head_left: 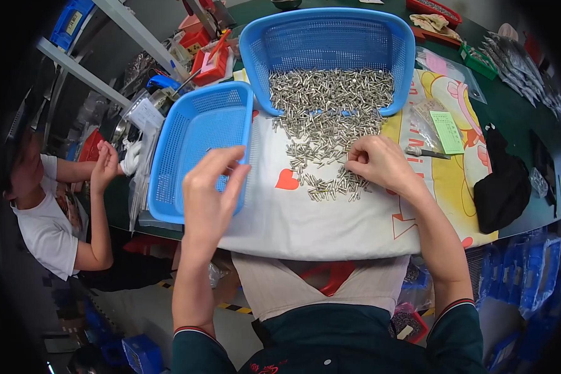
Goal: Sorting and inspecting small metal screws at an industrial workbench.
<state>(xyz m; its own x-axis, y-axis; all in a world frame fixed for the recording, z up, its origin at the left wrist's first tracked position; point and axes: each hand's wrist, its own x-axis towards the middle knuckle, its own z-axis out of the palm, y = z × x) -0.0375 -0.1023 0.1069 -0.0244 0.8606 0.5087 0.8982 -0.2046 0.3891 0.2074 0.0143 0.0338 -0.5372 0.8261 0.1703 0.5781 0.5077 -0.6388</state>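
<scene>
A heap of small silvery metal pins (pixel 330 93) spills from the big blue basket (pixel 327 19), tipped toward me, onto a white cloth (pixel 262 224). My right hand (pixel 383 163) is at the right edge of the spread pins, thumb and fingertips pinched together low over them. Whatever lies between those fingertips is too small to make out. Above the right rim of a smaller blue basket (pixel 193 118) hovers my left hand (pixel 212 187), its thumb and fingers apart with nothing seen between them. The visible floor of that smaller basket shows no pins.
Right of the pins lie a dark-handled tool (pixel 427 153), a bag with a green label (pixel 447 132) and a black cloth (pixel 502 181). A red bin (pixel 209 67) stands behind the smaller basket. Another person (pixel 59 212) sits at the left, hands raised near the table.
</scene>
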